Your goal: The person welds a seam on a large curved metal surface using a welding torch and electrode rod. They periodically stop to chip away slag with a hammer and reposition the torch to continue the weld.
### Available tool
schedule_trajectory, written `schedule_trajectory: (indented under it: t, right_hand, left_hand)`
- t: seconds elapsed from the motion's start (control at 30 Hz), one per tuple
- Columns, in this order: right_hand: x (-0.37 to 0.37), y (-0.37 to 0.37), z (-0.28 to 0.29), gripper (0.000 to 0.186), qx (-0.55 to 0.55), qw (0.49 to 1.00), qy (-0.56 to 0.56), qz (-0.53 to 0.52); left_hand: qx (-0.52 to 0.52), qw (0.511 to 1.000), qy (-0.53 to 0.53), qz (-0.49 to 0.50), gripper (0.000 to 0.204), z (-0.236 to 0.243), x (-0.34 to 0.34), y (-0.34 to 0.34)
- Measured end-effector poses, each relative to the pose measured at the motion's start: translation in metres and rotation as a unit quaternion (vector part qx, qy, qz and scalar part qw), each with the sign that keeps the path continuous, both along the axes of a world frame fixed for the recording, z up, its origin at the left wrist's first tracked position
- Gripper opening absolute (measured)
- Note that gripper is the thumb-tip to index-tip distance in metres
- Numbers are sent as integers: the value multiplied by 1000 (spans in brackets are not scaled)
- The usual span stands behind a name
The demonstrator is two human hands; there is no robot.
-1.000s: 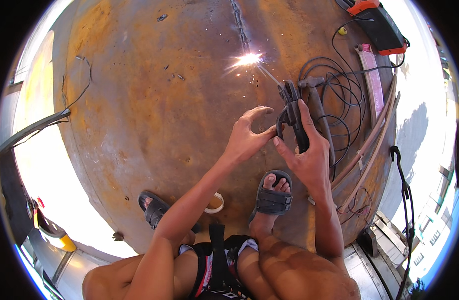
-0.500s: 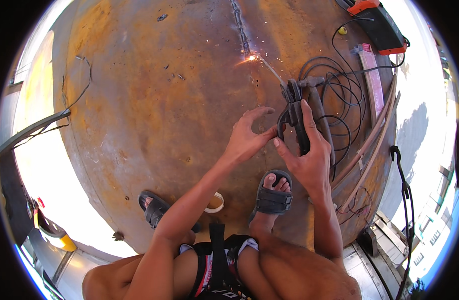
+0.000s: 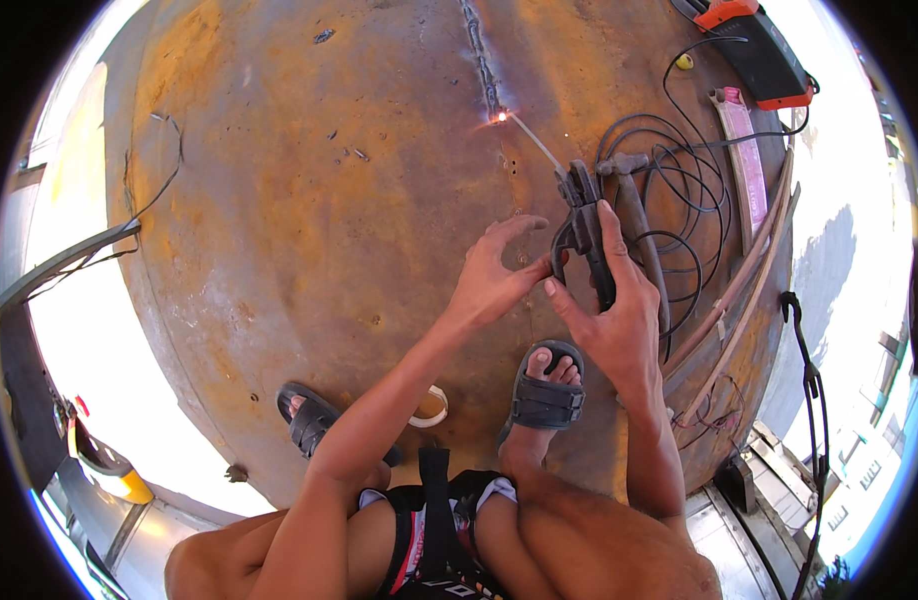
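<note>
My right hand (image 3: pixel 619 310) is wrapped round a black welding electrode holder (image 3: pixel 585 232), its index finger stretched along the body. A thin welding rod (image 3: pixel 535 138) runs from the jaws up to the left. The rod's tip glows at the lower end of a dark weld bead (image 3: pixel 481 60) on the rusty, curved steel plate (image 3: pixel 279 200). My left hand (image 3: pixel 489 275) is open, fingers apart and slightly curved. Its thumb reaches the holder's lever and seems to touch it.
Right of the holder lie a hammer (image 3: pixel 634 205), coiled black cable (image 3: pixel 694 185), a pink rod box (image 3: pixel 744 165) and long strips (image 3: pixel 744 275). A black-and-orange welding machine (image 3: pixel 764 55) stands far right. A white ring (image 3: pixel 429 408) sits between my sandalled feet.
The holder and rod have shifted very slightly left, and the rod looks a little shorter. Sparks around the tip are fewer. My left hand has hardly moved.
</note>
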State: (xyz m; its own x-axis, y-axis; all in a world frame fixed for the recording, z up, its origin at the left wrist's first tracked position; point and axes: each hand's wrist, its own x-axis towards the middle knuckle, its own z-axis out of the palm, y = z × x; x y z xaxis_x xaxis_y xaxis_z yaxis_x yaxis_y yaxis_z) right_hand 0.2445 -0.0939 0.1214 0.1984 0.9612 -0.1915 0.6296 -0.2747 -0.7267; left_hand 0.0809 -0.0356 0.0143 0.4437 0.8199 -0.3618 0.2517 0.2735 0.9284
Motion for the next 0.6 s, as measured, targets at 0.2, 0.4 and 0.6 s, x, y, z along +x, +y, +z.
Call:
schedule_trajectory:
  t: [0.2, 0.4, 0.6]
  right_hand:
    - [0, 1, 2, 97, 4, 1000, -1, 7]
    - [0, 2, -1, 95, 18, 1000, 4, 15]
    - [-1, 4, -4, 94, 22, 1000, 7, 17]
  left_hand:
    - [17, 1000, 1, 5, 63, 1, -1, -1]
    - [11, 1000, 9, 1, 61, 3, -1, 0]
    - [-15, 1000, -11, 5, 63, 0, -3, 1]
